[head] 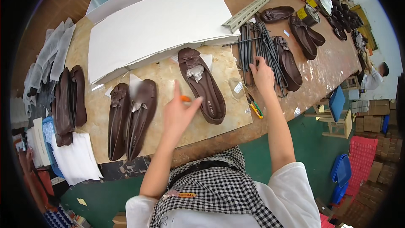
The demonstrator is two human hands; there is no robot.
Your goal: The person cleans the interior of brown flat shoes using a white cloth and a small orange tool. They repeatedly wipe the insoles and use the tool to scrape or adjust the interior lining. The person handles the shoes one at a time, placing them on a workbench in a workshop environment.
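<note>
My left hand [180, 110] is held over the worktable, fingers apart, beside a brown leather flat shoe [212, 101] with crumpled white paper in its toe. Something orange shows between its thumb and forefinger; whether it is held I cannot tell. At the bundle of dark bent metal rods [269, 50] is my right hand [263, 72], its fingertips over the rods; a grip on one is not clear. Right of the rods lies another brown shoe [291, 69]. A pair of brown shoes [118, 123] rests left of my left hand, with white paper showing at the toe.
A thick stack of white sheets [158, 28] lies behind the shoes. A slotted metal angle bar [256, 6] touches its right corner. Thread snips [255, 107] lie near the front edge. More brown shoes [79, 95] and translucent strips [50, 53] are at left. Other people are at both sides.
</note>
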